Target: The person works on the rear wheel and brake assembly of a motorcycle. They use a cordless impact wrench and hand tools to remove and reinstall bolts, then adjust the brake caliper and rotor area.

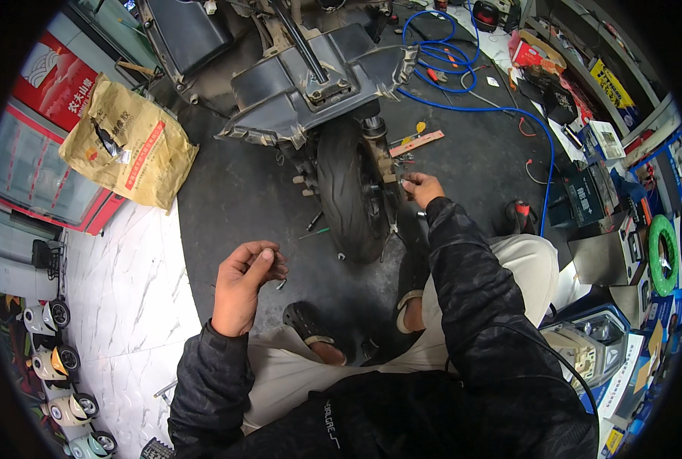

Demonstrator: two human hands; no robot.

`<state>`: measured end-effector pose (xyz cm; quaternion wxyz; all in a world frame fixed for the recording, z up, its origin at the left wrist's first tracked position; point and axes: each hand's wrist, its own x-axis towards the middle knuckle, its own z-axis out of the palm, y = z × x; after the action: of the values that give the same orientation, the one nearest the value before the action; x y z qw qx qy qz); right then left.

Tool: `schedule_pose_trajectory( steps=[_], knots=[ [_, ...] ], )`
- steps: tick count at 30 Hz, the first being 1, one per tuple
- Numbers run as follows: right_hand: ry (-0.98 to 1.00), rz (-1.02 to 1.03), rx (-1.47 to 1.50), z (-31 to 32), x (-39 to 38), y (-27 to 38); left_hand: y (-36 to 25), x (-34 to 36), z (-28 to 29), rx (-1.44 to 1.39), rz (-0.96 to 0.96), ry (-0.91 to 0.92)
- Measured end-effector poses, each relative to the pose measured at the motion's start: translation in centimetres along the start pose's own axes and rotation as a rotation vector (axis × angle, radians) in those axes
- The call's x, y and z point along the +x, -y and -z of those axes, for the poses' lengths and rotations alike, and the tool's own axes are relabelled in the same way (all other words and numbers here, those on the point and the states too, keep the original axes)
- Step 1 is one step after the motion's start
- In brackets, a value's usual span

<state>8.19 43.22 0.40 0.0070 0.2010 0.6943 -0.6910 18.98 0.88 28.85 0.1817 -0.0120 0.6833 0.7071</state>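
Note:
A scooter's black-tyred wheel (pixel 348 195) stands upright in front of me, under the dark plastic body panel (pixel 322 80) with its ragged edges. Just right of the wheel, beside the lower end of the shock absorber (pixel 374 126), my right hand (pixel 423 189) has its thumb and fingers pinched together. Whatever lies between those fingertips is too small to name. My left hand (pixel 247 281) hovers apart from the scooter, lower left of the tyre, its thumb pressed on curled fingers. What it holds, if anything, is hidden. A small metal piece shows just below its fingertips.
A blue air hose (pixel 547 164) loops over the dark floor mat (pixel 241 199) at the right. Left stands a yellow woven sack (pixel 134 145) near a red-framed glass cabinet (pixel 42 153). Boxes and a green ring (pixel 663 255) crowd the right side. Scattered tools lie around the wheel.

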Motion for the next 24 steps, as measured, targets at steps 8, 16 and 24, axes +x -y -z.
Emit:
schedule_pose_trajectory(
  steps=[8, 16, 24],
  knots=[
    [-0.054, -0.021, -0.296, 0.1, 0.5, -0.2, 0.3, 0.0, -1.0, 0.049, 0.006, 0.019],
    [-0.244, -0.181, -0.526, -1.5, 3.3, -1.3, 0.6, -1.2, -1.3, 0.073, 0.032, 0.036],
    [-0.338, -0.012, -0.683, -0.5, 2.8, -1.2, 1.4, -2.1, -0.3, 0.077, 0.034, 0.016]
  ],
)
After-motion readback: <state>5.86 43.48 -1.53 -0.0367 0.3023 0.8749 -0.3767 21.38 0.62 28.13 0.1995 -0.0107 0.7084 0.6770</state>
